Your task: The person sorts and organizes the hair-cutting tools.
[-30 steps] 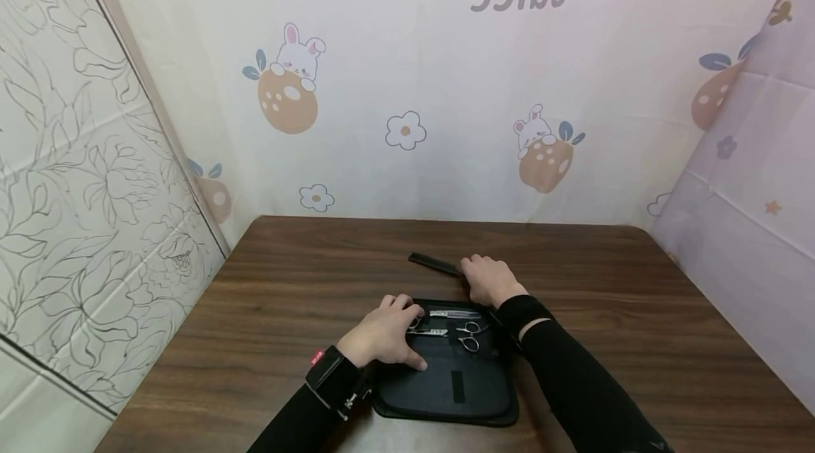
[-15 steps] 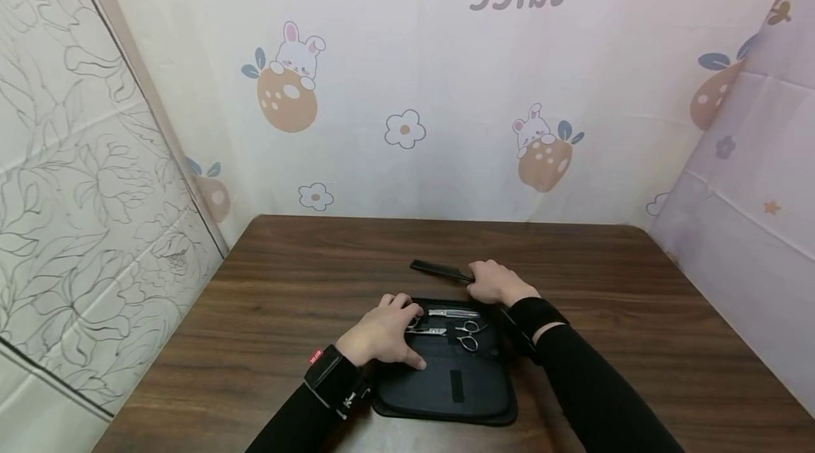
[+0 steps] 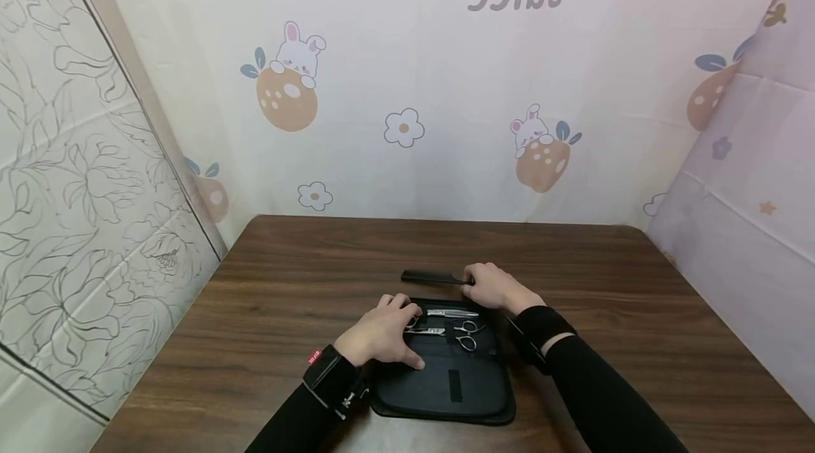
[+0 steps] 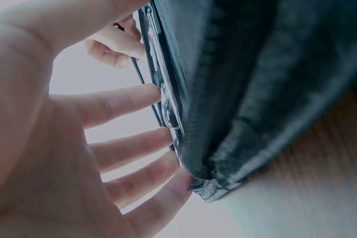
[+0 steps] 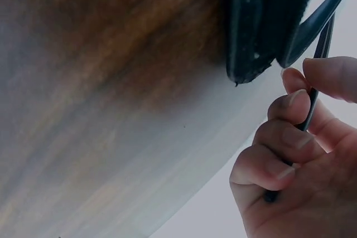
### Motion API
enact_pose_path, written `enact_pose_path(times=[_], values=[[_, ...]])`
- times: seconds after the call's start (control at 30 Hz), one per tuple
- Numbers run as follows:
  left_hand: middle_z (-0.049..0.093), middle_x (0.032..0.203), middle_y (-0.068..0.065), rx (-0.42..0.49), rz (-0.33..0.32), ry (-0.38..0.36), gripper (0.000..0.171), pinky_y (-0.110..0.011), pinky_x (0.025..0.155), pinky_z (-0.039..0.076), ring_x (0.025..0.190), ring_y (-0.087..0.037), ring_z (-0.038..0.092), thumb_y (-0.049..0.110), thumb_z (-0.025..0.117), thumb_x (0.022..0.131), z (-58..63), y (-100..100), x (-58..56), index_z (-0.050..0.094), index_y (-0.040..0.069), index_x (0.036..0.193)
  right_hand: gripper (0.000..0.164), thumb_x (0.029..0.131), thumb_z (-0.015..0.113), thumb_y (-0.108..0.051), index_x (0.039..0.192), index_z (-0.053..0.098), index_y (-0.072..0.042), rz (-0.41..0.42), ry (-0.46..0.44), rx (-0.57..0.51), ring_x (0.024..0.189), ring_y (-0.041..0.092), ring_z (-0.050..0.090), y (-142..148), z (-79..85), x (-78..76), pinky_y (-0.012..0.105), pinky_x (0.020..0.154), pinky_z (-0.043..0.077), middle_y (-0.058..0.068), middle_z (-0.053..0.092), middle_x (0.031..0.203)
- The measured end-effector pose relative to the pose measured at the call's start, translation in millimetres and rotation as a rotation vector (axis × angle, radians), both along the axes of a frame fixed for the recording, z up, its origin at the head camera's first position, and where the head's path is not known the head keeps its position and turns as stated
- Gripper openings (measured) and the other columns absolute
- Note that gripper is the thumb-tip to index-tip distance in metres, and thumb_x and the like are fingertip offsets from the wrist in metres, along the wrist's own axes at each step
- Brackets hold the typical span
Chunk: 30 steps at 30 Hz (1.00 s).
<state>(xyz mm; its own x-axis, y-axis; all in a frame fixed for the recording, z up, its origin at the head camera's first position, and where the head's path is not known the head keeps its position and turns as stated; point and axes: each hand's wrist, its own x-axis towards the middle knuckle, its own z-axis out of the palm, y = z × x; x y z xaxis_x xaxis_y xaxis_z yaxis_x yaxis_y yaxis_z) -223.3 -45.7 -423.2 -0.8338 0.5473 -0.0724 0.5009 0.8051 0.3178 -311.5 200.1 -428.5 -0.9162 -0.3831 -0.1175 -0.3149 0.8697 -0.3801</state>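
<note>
Head view: comb (image 3: 433,277) lies just beyond the far edge of the black case (image 3: 439,396), long axis left to right, roughly parallel to that edge. Right hand (image 3: 503,288) grips its right end; broad part points left, past the case's far side. Right hand nearer the comb; left hand (image 3: 382,333) spread over the case's left side, beside the scissors (image 3: 434,331). Comb against case, or apart: can't tell.

Left wrist view: fingers long and parted, tips at the case's inner face; no grip on the comb.

Right wrist view: fingers curled round the thin comb handle, thumb against it; handle slants up toward the case corner, its butt showing below the little finger.
</note>
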Motion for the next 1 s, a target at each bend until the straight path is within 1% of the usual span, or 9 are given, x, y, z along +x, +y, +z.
enact_pose_path(times=[0.13, 0.33, 0.43, 0.53, 0.63, 0.77, 0.87, 1.0], values=[[0.039, 0.128, -0.002, 0.004, 0.002, 0.001, 0.076, -0.038, 0.085, 0.041, 0.114, -0.022, 0.033, 0.055, 0.075, 0.064, 0.2, 0.6, 0.6, 0.049, 0.02, 0.126, 0.007, 0.088, 0.055, -0.024, 0.084, 0.058, -0.02, 0.013, 0.016, -0.018, 0.063, 0.015, 0.049, 1.2, -1.1, 1.6, 0.034, 0.058, 0.041, -0.003, 0.054, 0.073], [0.04, 0.128, -0.002, 0.014, -0.002, 0.004, 0.075, -0.036, 0.085, 0.041, 0.113, -0.022, 0.034, 0.054, 0.075, 0.065, 0.5, -0.3, 2.2, 0.049, 0.02, 0.126, 0.006, 0.088, 0.054, -0.022, 0.085, 0.058, -0.019, 0.047, 0.038, -0.079, 0.062, 0.015, 0.047, 5.2, 0.7, 6.9, 0.035, 0.059, 0.039, -0.002, 0.053, 0.073], [0.041, 0.126, -0.002, 0.028, -0.005, 0.004, 0.069, -0.038, 0.083, 0.042, 0.114, -0.022, 0.034, 0.051, 0.074, 0.068, 0.1, -1.1, 2.2, 0.05, 0.019, 0.125, 0.005, 0.088, 0.054, -0.021, 0.086, 0.058, -0.019, 0.057, 0.05, -0.091, 0.062, 0.015, 0.047, 6.5, 0.6, 10.3, 0.035, 0.059, 0.039, -0.002, 0.053, 0.073], [0.044, 0.122, -0.001, 0.039, 0.001, 0.034, 0.058, -0.042, 0.079, 0.044, 0.113, -0.021, 0.036, 0.046, 0.071, 0.074, -1.4, -2.4, 1.5, 0.053, 0.019, 0.122, 0.004, 0.088, 0.054, -0.022, 0.086, 0.058, -0.02, 0.059, 0.064, -0.094, 0.063, 0.014, 0.047, 7.2, 0.5, 14.7, 0.034, 0.06, 0.039, -0.004, 0.053, 0.074], [0.049, 0.115, 0.001, 0.054, 0.012, 0.114, 0.045, -0.043, 0.072, 0.046, 0.105, -0.018, 0.043, 0.04, 0.068, 0.079, -3.0, -3.7, 0.1, 0.057, 0.018, 0.117, 0.004, 0.088, 0.055, -0.022, 0.087, 0.058, -0.021, 0.061, 0.068, -0.112, 0.064, 0.013, 0.048, 7.6, 1.7, 19.4, 0.034, 0.061, 0.04, -0.005, 0.054, 0.075], [0.054, 0.106, 0.002, 0.119, 0.015, 0.262, 0.033, -0.037, 0.066, 0.047, 0.094, -0.015, 0.049, 0.033, 0.065, 0.082, -1.5, -4.6, -3.2, 0.06, 0.016, 0.11, 0.005, 0.088, 0.055, -0.022, 0.088, 0.059, -0.021, 0.073, 0.086, -0.141, 0.064, 0.013, 0.048, 6.7, 6.0, 25.1, 0.033, 0.06, 0.041, -0.005, 0.054, 0.075], [0.055, 0.103, 0.002, 0.195, 0.009, 0.361, 0.028, -0.034, 0.067, 0.047, 0.092, -0.014, 0.05, 0.03, 0.063, 0.083, 0.8, -3.9, -6.3, 0.06, 0.015, 0.107, 0.005, 0.088, 0.055, -0.022, 0.088, 0.06, -0.02, 0.087, 0.105, -0.157, 0.064, 0.012, 0.048, 5.0, 12.4, 31.1, 0.033, 0.06, 0.041, -0.006, 0.054, 0.075], [0.055, 0.101, 0.004, 0.255, 0.004, 0.475, 0.025, -0.032, 0.07, 0.047, 0.092, -0.012, 0.05, 0.028, 0.062, 0.083, 2.1, -2.2, -9.8, 0.06, 0.017, 0.106, 0.005, 0.088, 0.055, -0.022, 0.089, 0.06, -0.021, 0.096, 0.119, -0.162, 0.064, 0.011, 0.048, 1.0, 20.5, 39.8, 0.033, 0.059, 0.041, -0.007, 0.054, 0.075]])
